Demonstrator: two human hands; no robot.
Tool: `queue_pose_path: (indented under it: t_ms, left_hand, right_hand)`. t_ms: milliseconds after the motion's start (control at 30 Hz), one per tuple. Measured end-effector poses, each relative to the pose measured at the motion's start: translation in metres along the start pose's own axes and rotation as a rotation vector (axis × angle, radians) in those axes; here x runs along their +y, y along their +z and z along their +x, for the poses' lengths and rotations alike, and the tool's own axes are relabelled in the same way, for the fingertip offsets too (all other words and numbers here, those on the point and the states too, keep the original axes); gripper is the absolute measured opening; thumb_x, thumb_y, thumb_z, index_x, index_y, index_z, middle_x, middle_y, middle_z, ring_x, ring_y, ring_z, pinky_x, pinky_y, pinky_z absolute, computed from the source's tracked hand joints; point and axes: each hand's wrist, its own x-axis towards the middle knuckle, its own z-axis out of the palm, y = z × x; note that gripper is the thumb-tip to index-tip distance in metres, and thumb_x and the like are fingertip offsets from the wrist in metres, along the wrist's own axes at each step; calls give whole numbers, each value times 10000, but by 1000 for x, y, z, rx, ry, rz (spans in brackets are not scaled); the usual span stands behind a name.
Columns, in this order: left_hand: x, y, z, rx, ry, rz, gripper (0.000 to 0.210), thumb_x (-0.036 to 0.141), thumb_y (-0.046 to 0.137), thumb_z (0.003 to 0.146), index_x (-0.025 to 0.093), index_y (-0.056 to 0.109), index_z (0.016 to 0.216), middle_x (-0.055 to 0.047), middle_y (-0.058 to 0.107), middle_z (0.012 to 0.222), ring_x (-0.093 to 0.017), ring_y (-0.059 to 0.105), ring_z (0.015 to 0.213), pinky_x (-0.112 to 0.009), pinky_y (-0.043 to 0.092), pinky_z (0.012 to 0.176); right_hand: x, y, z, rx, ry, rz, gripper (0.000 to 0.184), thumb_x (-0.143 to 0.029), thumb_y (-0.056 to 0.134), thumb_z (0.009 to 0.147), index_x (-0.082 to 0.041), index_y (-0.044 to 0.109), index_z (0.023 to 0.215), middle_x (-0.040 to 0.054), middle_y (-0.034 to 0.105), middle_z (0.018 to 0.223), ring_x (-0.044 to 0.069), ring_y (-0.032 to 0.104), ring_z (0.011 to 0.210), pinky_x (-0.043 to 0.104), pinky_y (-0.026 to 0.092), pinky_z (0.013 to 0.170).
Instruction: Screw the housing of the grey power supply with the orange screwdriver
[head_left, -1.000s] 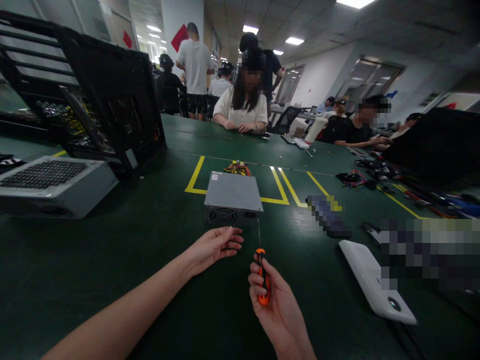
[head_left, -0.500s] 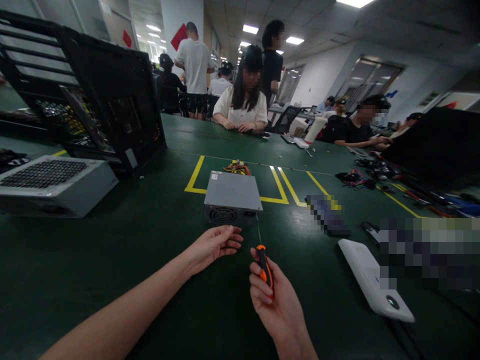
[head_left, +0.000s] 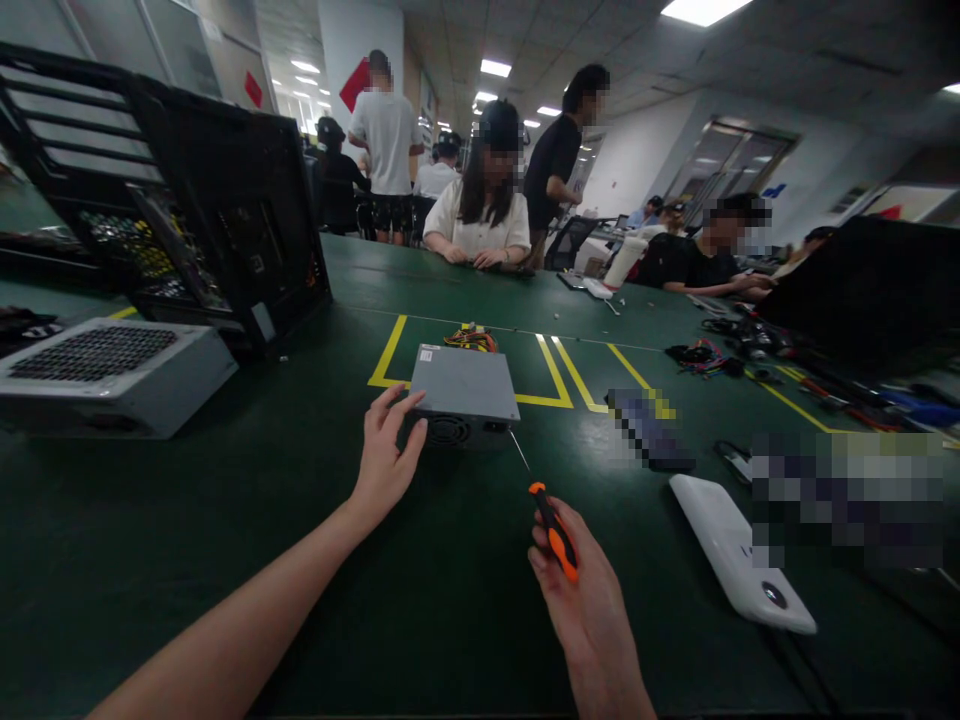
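Note:
A grey computer power supply lies on the green table, its fan grille and socket facing me and a bundle of coloured cables behind it. At its left front corner is my left hand, fingers spread, the fingertips at the metal case. My right hand is closed around the orange and black handle of a screwdriver. The thin shaft points up and left, and its tip is near the lower right corner of the power supply's front. Whether the tip touches a screw I cannot tell.
A black computer case and a larger power supply stand at the left. To the right lie a phone, a white oblong device and tangled cables. A person sits across the table.
My left hand has moved left and up from in front of the power supply to its left corner, fingers spreading. My right hand has shifted right with the screwdriver, which now slants more.

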Motion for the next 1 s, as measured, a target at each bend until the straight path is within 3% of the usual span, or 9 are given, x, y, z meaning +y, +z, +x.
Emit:
queue_pose_path:
  t_ms: [133,200,267,367,467,533,733,900,1000]
  left_hand:
    - [-12,4,4,-64,-46,-61,336,304,430,870,287,479,1202,-42,407,1303,-197,368,1230,-400,321,1024]
    - [-15,4,5,-65,-37,-84,315,308,418,876,286,499,1179,-36,429,1293,-192,390,1218,-395,339,1014]
    - [-16,3,6,-54,-23,-99,294,308,410,880,276,523,1150,-38,450,1280,-192,404,1209,-396,343,1012]
    - [-16,3,8,-45,-12,-113,283,306,406,882,265,542,1126,-42,465,1271,-193,420,1200,-402,353,1007]
    - [-17,0,9,-52,9,-89,277,306,404,883,265,549,1115,-34,467,1275,-188,424,1200,-402,352,1011]
    - [-17,-2,10,-66,30,-31,275,308,401,885,274,546,1117,-24,467,1281,-185,428,1197,-404,356,1010]
    - [-16,-11,14,-120,125,204,276,306,379,891,279,523,1125,-9,416,1345,-194,421,1205,-426,377,994]
    - [-12,-15,18,-159,221,330,269,296,369,894,254,510,1118,-11,409,1361,-187,403,1219,-411,361,1014]
    - [-12,-16,19,-181,224,361,267,295,355,898,249,504,1115,-4,441,1338,-178,421,1206,-392,371,1007]
  right_hand:
    - [-2,-3,3,-26,-103,-77,252,-379,625,710,-212,592,896,9,581,872,117,552,654,219,441,470]
    - [-5,-6,4,-36,-246,-247,243,-373,617,725,-217,568,904,-4,570,843,107,534,618,231,447,492]
    - [-10,-10,4,-8,-469,-528,241,-350,625,732,-223,558,926,-1,576,851,123,552,655,268,479,566]
    - [-19,-15,6,30,-940,-900,209,-257,621,753,-229,562,952,31,599,958,176,578,864,337,491,753]
    - [-28,-14,11,-103,-1413,-1047,237,-144,597,764,-208,539,985,63,609,1012,185,574,943,352,481,822]
    - [-32,-13,17,-225,-1610,-1114,279,-124,589,766,-181,506,1026,95,611,1012,189,589,920,336,503,776]
    - [-44,-7,33,-371,-1853,-1226,147,-124,552,779,-166,503,912,99,628,897,148,625,763,223,522,588]
    - [-40,-1,38,-492,-2018,-1245,97,-97,541,721,-179,489,733,118,620,872,190,608,789,291,527,630]
    - [-32,0,40,-541,-2082,-1229,86,-137,544,722,-191,482,747,109,614,858,168,579,674,284,485,530]
